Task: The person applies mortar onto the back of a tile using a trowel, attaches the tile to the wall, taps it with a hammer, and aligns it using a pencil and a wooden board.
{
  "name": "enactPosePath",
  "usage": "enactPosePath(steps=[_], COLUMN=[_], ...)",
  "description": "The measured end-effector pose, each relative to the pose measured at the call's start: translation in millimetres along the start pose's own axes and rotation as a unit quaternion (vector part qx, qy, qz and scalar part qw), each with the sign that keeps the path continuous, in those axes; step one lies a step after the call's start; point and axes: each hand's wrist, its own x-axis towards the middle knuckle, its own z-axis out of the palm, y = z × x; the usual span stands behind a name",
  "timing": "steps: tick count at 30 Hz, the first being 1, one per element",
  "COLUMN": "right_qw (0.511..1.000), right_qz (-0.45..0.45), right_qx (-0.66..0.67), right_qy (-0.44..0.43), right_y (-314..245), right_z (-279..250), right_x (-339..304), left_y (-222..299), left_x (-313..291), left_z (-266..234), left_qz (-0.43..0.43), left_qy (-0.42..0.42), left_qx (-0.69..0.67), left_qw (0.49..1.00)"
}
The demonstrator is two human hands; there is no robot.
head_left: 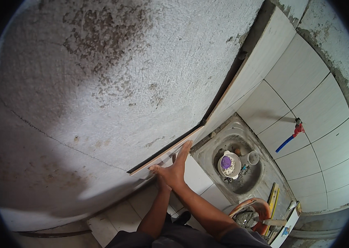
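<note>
A light wall tile (141,170) stands against the rough wall with its top edge toward me, and a dark gap shows behind that edge. My right hand (175,170) lies on its face, thumb and fingers spread apart and stretched out, empty. Just beneath is my left hand (164,184), largely covered by the right one. One dark fingertip shows between them at the tile, but the grip of the left fingers is hidden. Beyond the right fingertips the tile meets a row of fitted tiles (228,108) at the corner.
Right of my hands, a dirty metal sink (207,155) holds a white pot (233,170) and a clear cup (253,157). An orange bucket (265,206) of mortar with a trowel (274,222) and a yellow spirit level (273,196) sit nearer. A red tap (299,127) with blue hose juts from the tiled wall.
</note>
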Motion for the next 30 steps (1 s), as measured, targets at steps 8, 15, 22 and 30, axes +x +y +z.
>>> enactPosePath(steps=[8, 15, 22, 30], right_qw=[0.995, 0.995, 0.994, 0.997], right_qz=[0.039, 0.05, 0.047, 0.042], right_qx=[0.095, 0.083, 0.1, 0.072], right_qy=[0.0, -0.008, 0.007, 0.006], right_y=[2.1, 4.0, 3.3, 1.9], right_z=[4.0, 5.5, 7.7, 7.9], right_x=[0.5, 1.1, 0.8, 0.4], left_y=[14.6, 30.1, 41.4, 54.3], left_x=[2.4, 10.0, 8.2, 10.0], left_z=[6.7, 10.1, 16.1, 25.9], left_qz=[-0.025, -0.052, -0.073, -0.09], left_qy=[-0.026, -0.049, -0.066, -0.087], left_qx=[-0.05, -0.094, -0.135, -0.184], left_qw=[0.998, 0.993, 0.986, 0.975])
